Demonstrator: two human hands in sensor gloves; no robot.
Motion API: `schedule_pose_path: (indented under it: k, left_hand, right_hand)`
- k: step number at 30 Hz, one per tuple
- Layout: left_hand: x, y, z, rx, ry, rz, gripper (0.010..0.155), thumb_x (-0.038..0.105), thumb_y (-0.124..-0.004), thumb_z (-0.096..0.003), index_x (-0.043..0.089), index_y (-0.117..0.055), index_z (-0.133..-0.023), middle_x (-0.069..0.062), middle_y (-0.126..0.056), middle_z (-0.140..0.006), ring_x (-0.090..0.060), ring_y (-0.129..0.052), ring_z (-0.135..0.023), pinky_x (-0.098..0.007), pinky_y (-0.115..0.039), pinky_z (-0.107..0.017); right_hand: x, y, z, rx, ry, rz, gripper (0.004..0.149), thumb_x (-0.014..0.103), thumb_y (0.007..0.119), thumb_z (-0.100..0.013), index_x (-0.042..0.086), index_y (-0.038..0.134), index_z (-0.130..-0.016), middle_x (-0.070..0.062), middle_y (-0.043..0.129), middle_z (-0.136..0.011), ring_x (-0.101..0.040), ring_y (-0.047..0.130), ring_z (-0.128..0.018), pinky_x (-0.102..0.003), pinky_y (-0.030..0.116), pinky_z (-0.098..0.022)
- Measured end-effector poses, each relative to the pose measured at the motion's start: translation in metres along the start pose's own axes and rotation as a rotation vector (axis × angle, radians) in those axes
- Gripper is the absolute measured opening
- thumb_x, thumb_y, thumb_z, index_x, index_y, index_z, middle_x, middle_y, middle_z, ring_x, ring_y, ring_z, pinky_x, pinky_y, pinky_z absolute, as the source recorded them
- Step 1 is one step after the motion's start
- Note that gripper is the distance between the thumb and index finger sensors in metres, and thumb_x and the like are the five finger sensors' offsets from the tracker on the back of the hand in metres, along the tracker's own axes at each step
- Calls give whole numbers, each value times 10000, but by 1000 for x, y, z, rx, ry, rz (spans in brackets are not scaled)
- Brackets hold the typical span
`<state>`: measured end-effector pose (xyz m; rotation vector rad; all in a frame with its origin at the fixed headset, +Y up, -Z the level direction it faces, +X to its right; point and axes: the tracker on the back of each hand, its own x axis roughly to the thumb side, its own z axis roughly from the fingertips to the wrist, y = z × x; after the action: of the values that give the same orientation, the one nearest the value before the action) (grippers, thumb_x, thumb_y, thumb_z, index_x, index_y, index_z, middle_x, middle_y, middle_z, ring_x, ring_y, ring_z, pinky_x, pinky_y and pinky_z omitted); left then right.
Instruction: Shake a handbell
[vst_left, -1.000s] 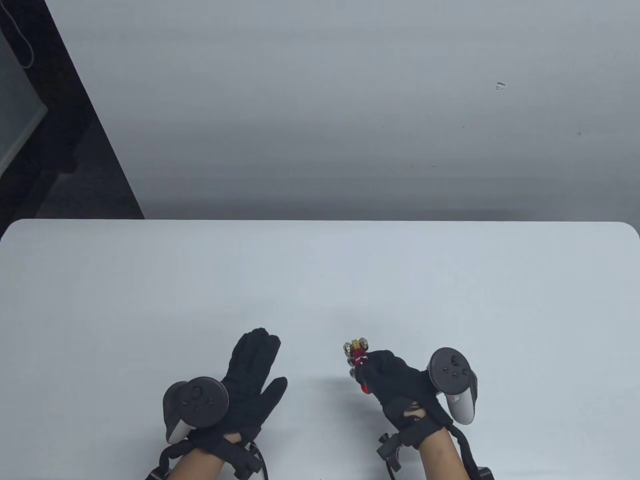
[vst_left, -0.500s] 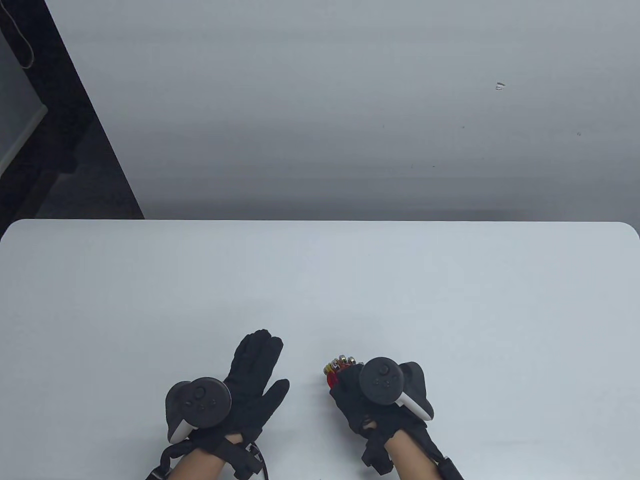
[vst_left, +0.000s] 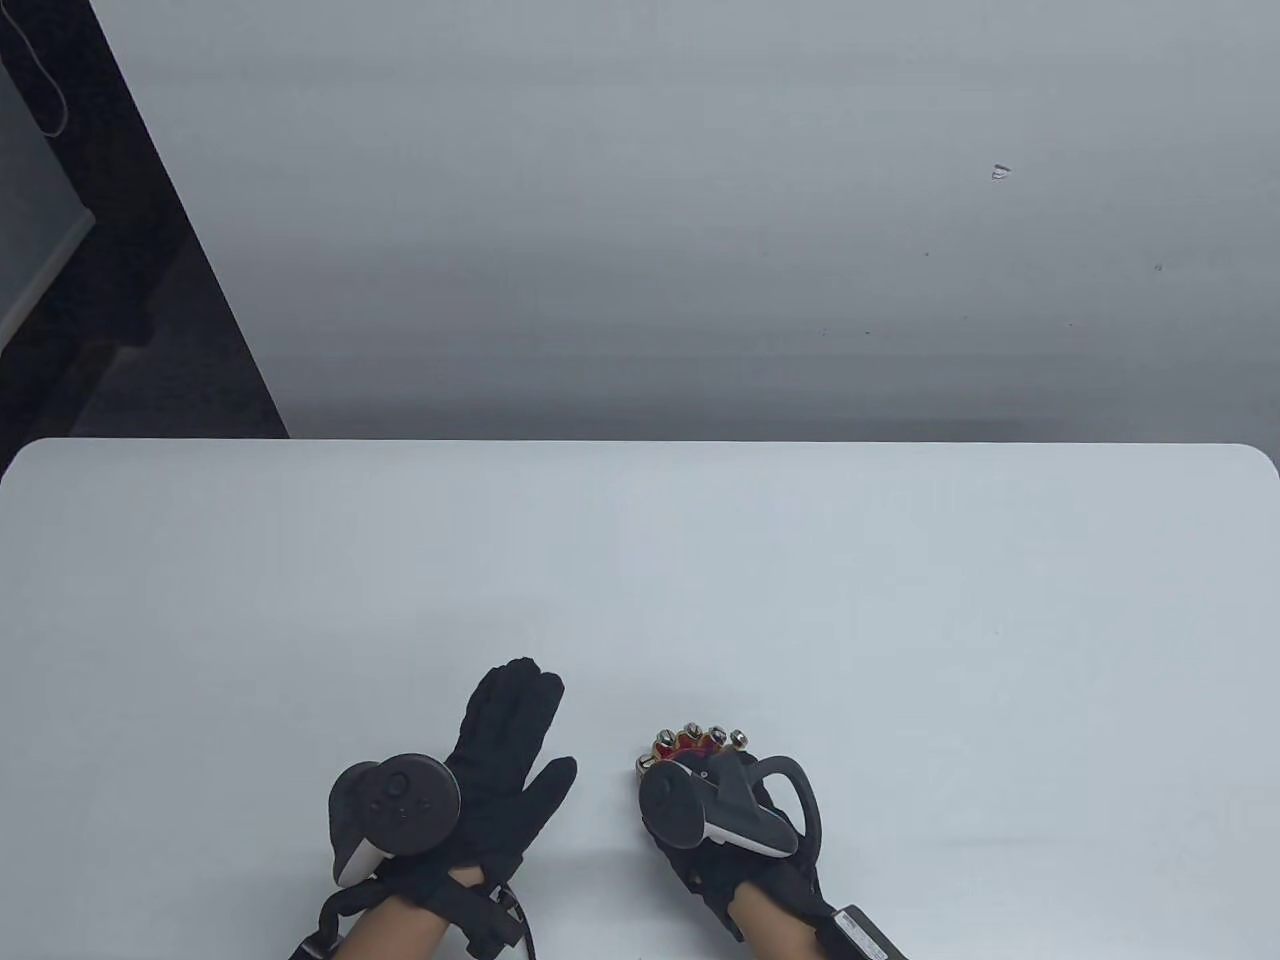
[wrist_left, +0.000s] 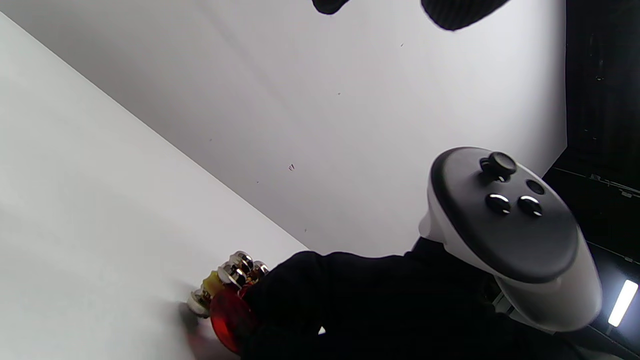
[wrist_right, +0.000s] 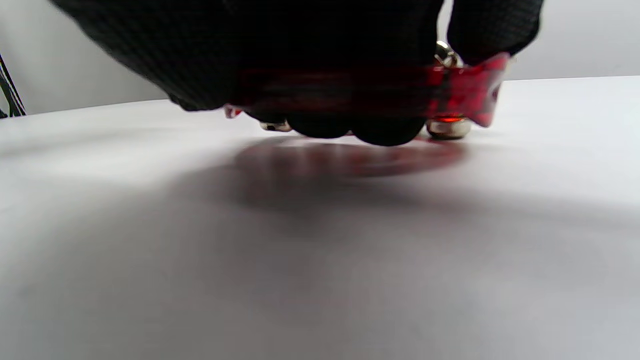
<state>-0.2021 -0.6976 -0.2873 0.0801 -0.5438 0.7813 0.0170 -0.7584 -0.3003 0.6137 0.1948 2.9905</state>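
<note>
The handbell (vst_left: 695, 742) is a red plastic handle with several small metal jingle bells. My right hand (vst_left: 720, 810) grips it close above the white table (vst_left: 640, 560), near the front edge. Its bells poke out beyond the fingers. In the right wrist view the red handle (wrist_right: 465, 82) runs under my curled fingers (wrist_right: 320, 125), with a bell (wrist_right: 448, 127) near the table. The left wrist view shows the bells (wrist_left: 235, 270) beside the right glove. My left hand (vst_left: 500, 740) rests flat on the table, fingers spread, left of the bell.
The table's far edge (vst_left: 640, 443) meets a grey wall. A dark floor area (vst_left: 120, 300) lies at the far left. A tracker sits on each hand (vst_left: 395, 805).
My right hand has rolled over and swung left and toward the front edge with the handbell; its tracker moved from the hand's right side to on top. The left hand has stayed put.
</note>
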Motion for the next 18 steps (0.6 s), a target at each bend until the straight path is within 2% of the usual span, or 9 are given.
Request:
schedule_pose_path:
  k: [5,8,14,18]
  left_hand:
    - [0,-1,0,-3,-3,-4,749,615,-590,-527,260,-409,-1161,-164,-320,-1217,-499,-310,-1114,-694,-439,-719]
    - [0,0,0,4,-4,-7,746,614,-590,-528,263,-412,-1161,-161,-326,-1217,-500,-309,-1115,-695,-436,-720]
    - [4,8,2,43,-8,-15,747,616,-589,-528,260,-416,-1161,-161,-338,-1217,-500,-311,-1115,-695,-433,-720]
    - [11,14,5,70,-32,-20,742,617,-589,-529,269,-420,-1162,-158,-347,-1218,-503,-309,-1115,-697,-429,-720]
  right_hand:
    - [0,-1,1,14,-25,-19,452,430,726,-493,116,785,-812,-118,820,-836,-368,866,-709,-630,570,-603]
    - [-6,-11,5,-38,-24,-90,494,482,677,-493,135,785,-827,-105,830,-833,-362,877,-697,-619,580,-608]
    - [-50,-54,35,-251,5,-374,578,497,667,-488,79,801,-864,-171,801,-891,-445,820,-763,-679,517,-615]
    - [-79,-82,59,-334,42,-388,639,525,652,-498,85,746,-951,-177,736,-983,-474,734,-890,-723,425,-642]
